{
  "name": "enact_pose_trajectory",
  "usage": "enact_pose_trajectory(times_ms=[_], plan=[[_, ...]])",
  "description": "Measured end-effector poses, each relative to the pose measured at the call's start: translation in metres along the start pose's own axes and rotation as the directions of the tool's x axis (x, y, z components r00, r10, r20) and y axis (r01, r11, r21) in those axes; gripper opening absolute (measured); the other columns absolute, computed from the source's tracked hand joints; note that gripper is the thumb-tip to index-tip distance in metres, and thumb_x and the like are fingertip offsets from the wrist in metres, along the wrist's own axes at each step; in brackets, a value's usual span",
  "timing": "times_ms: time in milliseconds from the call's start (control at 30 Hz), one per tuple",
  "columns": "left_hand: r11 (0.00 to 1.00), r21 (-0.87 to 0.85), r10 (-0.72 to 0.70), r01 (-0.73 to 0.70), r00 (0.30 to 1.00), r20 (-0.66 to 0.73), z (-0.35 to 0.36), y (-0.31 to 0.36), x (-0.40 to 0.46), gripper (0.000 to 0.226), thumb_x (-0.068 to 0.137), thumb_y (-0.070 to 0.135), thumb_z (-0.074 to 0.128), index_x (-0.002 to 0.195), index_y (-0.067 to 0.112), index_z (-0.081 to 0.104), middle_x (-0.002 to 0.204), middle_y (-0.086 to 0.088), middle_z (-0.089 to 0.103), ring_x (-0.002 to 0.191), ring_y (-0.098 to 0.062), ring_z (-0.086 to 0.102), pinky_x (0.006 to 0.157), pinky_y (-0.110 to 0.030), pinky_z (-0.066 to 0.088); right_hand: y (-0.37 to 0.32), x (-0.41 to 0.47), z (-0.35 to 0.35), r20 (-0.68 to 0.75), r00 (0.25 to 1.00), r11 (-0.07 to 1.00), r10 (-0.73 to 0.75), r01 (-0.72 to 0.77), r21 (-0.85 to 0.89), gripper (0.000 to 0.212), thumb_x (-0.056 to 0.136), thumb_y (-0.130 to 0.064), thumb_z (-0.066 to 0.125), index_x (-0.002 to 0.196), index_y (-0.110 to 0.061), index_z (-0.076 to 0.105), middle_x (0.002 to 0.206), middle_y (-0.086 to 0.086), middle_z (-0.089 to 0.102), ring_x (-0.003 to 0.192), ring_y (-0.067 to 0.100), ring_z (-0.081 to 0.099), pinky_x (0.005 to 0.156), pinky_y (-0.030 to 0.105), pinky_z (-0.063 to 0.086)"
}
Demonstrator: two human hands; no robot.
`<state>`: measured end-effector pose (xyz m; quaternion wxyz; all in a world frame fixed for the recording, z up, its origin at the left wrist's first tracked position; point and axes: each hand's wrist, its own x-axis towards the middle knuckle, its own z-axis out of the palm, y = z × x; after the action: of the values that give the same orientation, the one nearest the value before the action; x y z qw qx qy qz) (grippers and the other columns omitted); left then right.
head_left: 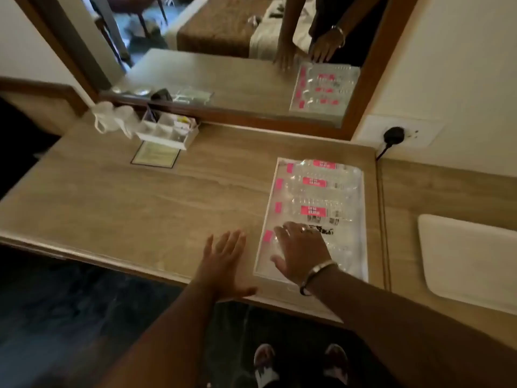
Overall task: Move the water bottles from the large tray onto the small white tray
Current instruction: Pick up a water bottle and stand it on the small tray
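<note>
Both hands spread wide: right hand [300,252] over the nearest of the water bottles [316,211] in the large tray [363,219]; left hand [223,261] just left, above the worktop [140,197]. The small white tray [470,259] lies far right.

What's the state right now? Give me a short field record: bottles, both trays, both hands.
bottles: four water bottles lying side by side, pink labels
large tray: on desk, holds all four bottles
small white tray: to the right, no bottles on it
left hand: open, flat over desk beside large tray
right hand: open, spread over the nearest bottle, not gripping
progress: none moved yet
</note>
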<state>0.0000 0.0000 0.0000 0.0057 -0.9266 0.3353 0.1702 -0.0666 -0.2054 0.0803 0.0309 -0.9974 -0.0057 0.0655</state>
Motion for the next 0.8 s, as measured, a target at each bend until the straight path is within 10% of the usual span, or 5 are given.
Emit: enact_pose_trajectory(times_ms=[400,800], plan=[[0.993,-0.067,0.094,-0.098,0.994,-0.063,0.034,-0.005,0.032,0.132,0.059,0.094,0.043,0.156,0.011,0.008,0.165,-0.014,0.003,0.148,-0.028,-0.013,0.113,-0.073,-0.003,-0.003,0.055,0.034,0.050,0.997,0.998,0.051,-0.049,-0.043,0.038,0.085,-0.048,0.050,0.102,-0.016,0.062,0.098,0.008,0.061,0.089,0.030,0.058,0.075,0.039,0.041],[0.997,-0.023,0.077,-0.077,0.997,0.002,0.019,-0.004,0.023,0.132,0.066,0.092,0.049,0.155,0.015,-0.011,0.163,-0.010,-0.018,0.147,-0.029,-0.023,0.115,-0.069,-0.009,0.084,-0.021,-0.066,-0.069,0.933,0.800,0.353,-0.263,0.540,0.029,0.087,-0.033,0.063,0.102,-0.008,0.061,0.099,0.008,0.054,0.090,0.018,0.047,0.073,0.023,0.029]])
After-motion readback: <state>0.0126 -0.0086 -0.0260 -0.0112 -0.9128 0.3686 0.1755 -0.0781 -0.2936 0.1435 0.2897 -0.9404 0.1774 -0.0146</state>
